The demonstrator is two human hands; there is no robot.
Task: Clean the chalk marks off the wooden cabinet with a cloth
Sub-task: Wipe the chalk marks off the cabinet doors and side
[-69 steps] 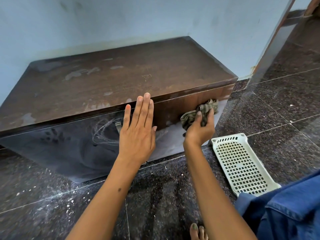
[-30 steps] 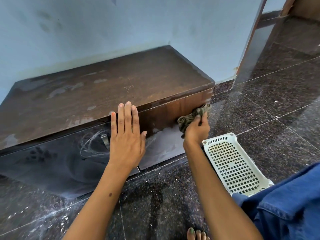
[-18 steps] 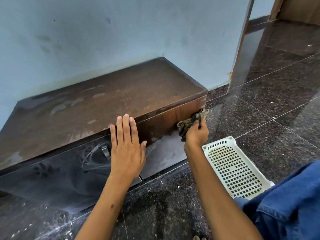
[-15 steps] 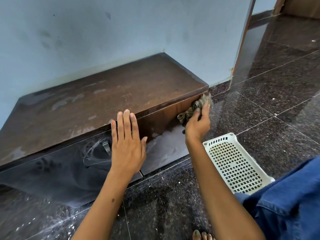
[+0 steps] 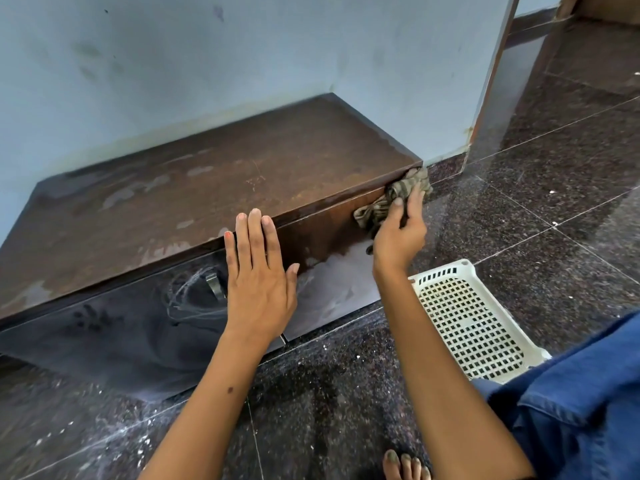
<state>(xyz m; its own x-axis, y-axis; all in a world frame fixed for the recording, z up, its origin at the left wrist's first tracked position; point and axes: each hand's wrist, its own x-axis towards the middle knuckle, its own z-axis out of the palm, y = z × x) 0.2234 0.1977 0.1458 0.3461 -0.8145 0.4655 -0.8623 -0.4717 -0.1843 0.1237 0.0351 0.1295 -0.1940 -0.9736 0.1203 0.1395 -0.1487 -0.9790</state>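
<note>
A low dark wooden cabinet (image 5: pixel 207 188) stands against the pale wall, its top smeared with pale patches. White chalk scribbles (image 5: pixel 188 296) circle a metal handle (image 5: pixel 215 287) on its glossy front. My left hand (image 5: pixel 258 282) lies flat, fingers together, against the front just right of the handle. My right hand (image 5: pixel 400 230) grips a crumpled striped cloth (image 5: pixel 388 202) and presses it on the front's upper right corner, under the top's edge.
A cream perforated plastic basket (image 5: pixel 474 323) lies on the dark granite floor (image 5: pixel 554 209) right of my right forearm. A blue garment (image 5: pixel 581 410) covers the lower right. Toes (image 5: pixel 405 465) show at the bottom. Chalk dust specks the floor at lower left.
My right hand has slid the cloth up and to the right along the cabinet front to its top right corner. My left hand has stayed flat on the front.
</note>
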